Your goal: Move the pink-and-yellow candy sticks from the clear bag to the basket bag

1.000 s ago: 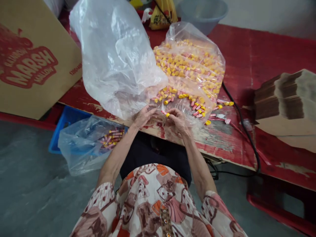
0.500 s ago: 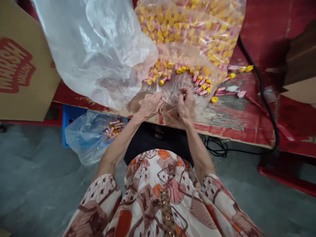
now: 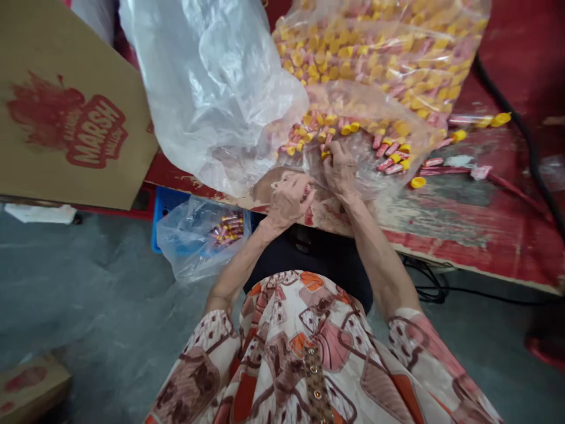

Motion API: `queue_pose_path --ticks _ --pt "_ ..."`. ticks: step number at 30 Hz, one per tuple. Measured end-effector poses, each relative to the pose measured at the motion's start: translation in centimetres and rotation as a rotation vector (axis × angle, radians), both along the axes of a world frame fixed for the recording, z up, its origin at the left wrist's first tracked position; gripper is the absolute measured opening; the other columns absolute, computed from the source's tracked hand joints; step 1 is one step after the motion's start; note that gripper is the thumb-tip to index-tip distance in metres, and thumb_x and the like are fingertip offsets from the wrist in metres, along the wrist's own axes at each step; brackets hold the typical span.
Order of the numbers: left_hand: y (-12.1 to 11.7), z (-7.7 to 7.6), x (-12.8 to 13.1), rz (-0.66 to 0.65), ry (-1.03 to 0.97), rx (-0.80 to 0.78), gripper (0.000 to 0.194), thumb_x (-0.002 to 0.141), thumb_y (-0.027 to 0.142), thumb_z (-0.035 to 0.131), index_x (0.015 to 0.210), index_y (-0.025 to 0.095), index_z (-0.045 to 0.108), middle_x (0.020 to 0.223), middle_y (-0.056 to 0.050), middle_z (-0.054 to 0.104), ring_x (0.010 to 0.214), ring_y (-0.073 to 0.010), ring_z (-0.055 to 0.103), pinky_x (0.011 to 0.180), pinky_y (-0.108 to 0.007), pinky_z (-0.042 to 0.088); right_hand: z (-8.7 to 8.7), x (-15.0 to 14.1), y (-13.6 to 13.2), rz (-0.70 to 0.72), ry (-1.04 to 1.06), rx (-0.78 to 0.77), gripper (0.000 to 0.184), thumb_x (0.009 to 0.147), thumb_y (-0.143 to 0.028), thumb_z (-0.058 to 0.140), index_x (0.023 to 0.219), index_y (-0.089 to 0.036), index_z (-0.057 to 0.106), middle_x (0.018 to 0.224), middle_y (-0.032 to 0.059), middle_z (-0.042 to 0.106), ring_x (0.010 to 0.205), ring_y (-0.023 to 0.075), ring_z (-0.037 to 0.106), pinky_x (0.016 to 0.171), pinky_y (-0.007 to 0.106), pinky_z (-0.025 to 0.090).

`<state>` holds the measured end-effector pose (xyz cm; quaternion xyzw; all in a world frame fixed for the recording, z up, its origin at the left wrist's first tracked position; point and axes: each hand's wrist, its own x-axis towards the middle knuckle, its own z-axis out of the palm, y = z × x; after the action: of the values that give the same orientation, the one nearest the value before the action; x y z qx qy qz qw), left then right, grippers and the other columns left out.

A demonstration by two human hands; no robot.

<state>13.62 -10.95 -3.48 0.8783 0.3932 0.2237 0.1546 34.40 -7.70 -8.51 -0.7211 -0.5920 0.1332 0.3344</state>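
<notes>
The left hand [image 3: 289, 200] and the right hand [image 3: 341, 171] are held apart, just beside each other, above the near edge of the bench. The left hand is curled closed, with a small pink piece [image 3: 306, 191] pinched at its fingertips. The right hand is pressed down on the clear plastic at the mouth of a bag, its fingertips [image 3: 329, 147] set among the sweets, and a yellow-ended sweet is seen right against them; whether it is gripped cannot be told. The wrapped pink sweets with yellow ends [image 3: 375, 53] are packed in a large clear plastic bag [image 3: 424, 94] lying on the bench, and a loose heap of them is gathered near its mouth. A second, crumpled clear bag [image 3: 212, 76] is bunched up to the left of it. A few stray sweets and a yellow end piece [image 3: 418, 182] are scattered on the worn red paint of the bench [image 3: 441, 221], to the right of the hands, where a black cable [image 3: 525, 129] also runs. Below the bench edge, a smaller clear bag [image 3: 194, 241] holding more sweets is draped over a blue plastic crate [image 3: 163, 218] on the grey floor [image 3: 88, 294]. A cardboard carton [image 3: 66, 118] printed in red with "MARSH" is propped at the left. A patterned blouse [image 3: 309, 353] is worn by the person.
</notes>
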Motion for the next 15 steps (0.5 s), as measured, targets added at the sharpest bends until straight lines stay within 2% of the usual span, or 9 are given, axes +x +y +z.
queue_pose_path --ticks 2,6,9,11,15 --pt "-0.1 -0.7 0.8 0.014 0.062 0.029 0.002 0.109 0.022 0.071 0.110 0.021 0.072 0.109 -0.012 0.080 0.109 -0.0279 0.078 0.099 -0.039 0.060 -0.4 0.4 -0.5 0.014 -0.028 0.044 0.039 0.106 -0.006 0.049 0.132 -0.025 0.071 0.136 0.0150 0.076 0.114 0.0312 0.070 0.096 0.042 0.058" --pt "0.3 -2.2 1.4 0.033 0.046 -0.011 0.008 0.107 0.019 0.070 0.101 0.022 0.066 0.104 -0.010 0.075 0.106 -0.0259 0.075 0.095 -0.037 0.059 -0.2 0.2 -0.7 0.024 -0.083 0.062 0.012 0.113 -0.026 0.058 0.119 -0.024 0.068 0.125 0.0159 0.076 0.111 0.0334 0.070 0.095 0.044 0.057" --pt "0.0 -2.8 0.9 0.014 -0.051 -0.031 0.011 0.107 0.013 0.067 0.101 0.023 0.065 0.110 -0.011 0.076 0.109 -0.0248 0.074 0.099 -0.039 0.063 0.0 -0.3 -1.4 -0.014 -0.034 0.122 0.017 0.118 -0.037 0.056 0.108 -0.026 0.063 0.115 0.0149 0.074 0.106 0.0327 0.069 0.094 0.044 0.056" --pt "-0.4 -2.7 -0.1 0.019 -0.084 -0.073 0.014 0.106 0.009 0.066 0.110 0.022 0.068 0.116 -0.011 0.077 0.110 -0.0233 0.076 0.101 -0.038 0.065 -0.1 -0.5 -2.5 -0.032 0.002 0.183 0.022 0.119 -0.042 0.054 0.106 -0.026 0.062 0.111 0.0137 0.073 0.103 0.0316 0.068 0.094 0.045 0.056" --pt "0.0 -1.4 -4.3 0.149 -0.067 -0.091 0.043 0.102 0.005 0.063 0.142 0.019 0.071 0.135 -0.015 0.078 0.124 -0.0262 0.077 0.113 -0.041 0.066 -0.1 -0.7 -4.8 0.007 0.010 0.172 0.029 0.120 -0.046 0.051 0.105 -0.026 0.065 0.108 0.0118 0.073 0.098 0.0290 0.066 0.090 0.042 0.055"
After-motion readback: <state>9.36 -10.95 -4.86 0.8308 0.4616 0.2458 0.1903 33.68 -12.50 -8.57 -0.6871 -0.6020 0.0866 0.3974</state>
